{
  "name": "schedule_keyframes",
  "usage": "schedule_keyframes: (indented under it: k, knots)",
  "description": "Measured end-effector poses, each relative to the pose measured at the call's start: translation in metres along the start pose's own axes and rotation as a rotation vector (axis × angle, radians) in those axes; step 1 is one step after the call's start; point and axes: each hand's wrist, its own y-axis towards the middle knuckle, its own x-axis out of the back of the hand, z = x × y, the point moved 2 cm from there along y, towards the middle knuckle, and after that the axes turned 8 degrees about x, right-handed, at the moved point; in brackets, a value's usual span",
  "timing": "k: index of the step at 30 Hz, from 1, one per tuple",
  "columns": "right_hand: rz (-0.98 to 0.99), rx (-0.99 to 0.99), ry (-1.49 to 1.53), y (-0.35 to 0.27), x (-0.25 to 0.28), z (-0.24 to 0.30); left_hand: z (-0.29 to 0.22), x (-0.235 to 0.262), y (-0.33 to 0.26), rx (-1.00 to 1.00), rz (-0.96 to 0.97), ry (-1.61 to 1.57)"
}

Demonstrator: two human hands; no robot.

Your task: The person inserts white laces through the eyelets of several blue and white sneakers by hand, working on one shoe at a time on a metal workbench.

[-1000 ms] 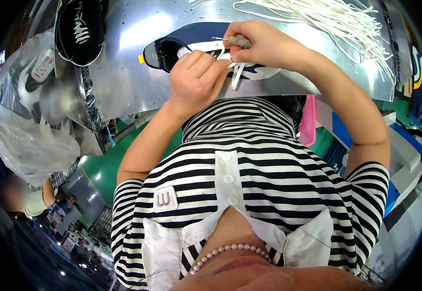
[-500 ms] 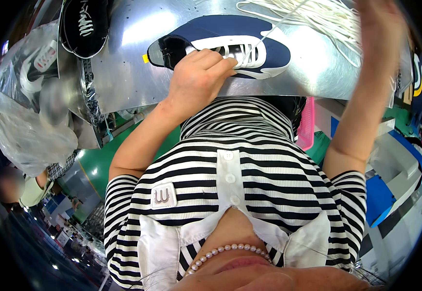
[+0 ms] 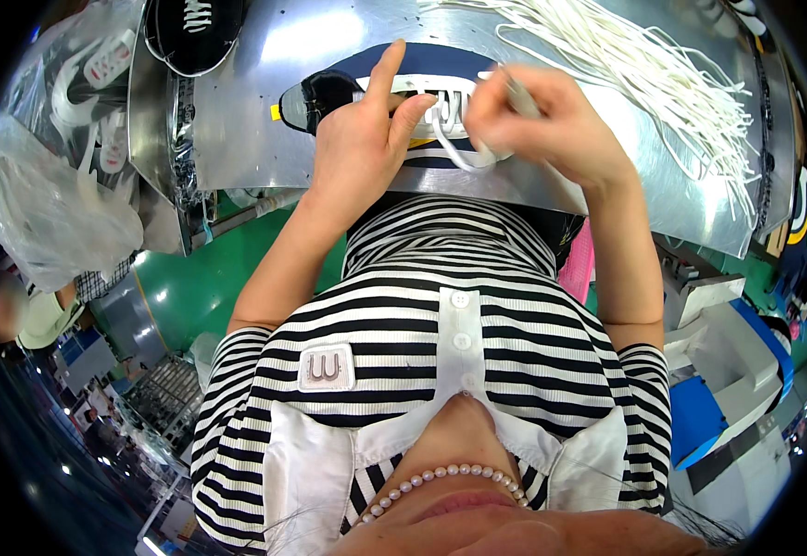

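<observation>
A navy shoe upper (image 3: 436, 60) with white trim lies sideways on the metal table, its dark heel opening to the left and a yellow tab at the heel. Across its opening, my left hand (image 3: 357, 139) rests with index finger and thumb spread, the thumb tip beside the eyelets. A white shoelace (image 3: 459, 159) runs through the eyelets and loops over the near side toward my right hand (image 3: 561, 125). That hand is closed in a pinch over the toe end, blurred by motion. The lace appears to run into its fingers; a greyish sliver shows there too, too smeared to name.
A bundle of white laces (image 3: 644, 69) spreads across the metal table (image 3: 264, 102) at the right. A black shoe (image 3: 190, 32) stands far left, near shoes in clear plastic bags (image 3: 61, 222). Below the table edge are a pink basket (image 3: 577, 264) and a blue-and-white machine (image 3: 714, 408).
My right hand has come down and left from high at the right to the shoe's toe; the taut lace now hangs in a loop. My left finger and thumb have spread from their pinch.
</observation>
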Motion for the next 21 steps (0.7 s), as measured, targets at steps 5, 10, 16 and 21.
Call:
schedule_keyframes:
  k: [5, 10, 16, 21]
  knots:
    - [-0.348, 0.098, -0.403, 0.04, -0.003, -0.057, 0.007, -0.001, -0.001, -0.183, -0.072, 0.027]
    - [-0.4, 0.091, -0.525, 0.041, -0.013, -0.066, 0.017, -0.002, 0.004, 0.149, -0.027, -0.118]
    - [-0.437, 0.013, -0.488, 0.042, -0.014, -0.063, 0.021, -0.013, 0.011, 0.151, -0.161, 0.064]
    - [-0.393, 0.005, -0.431, 0.037, -0.009, -0.062, 0.025, -0.018, 0.011, 0.07, -0.264, 0.056]
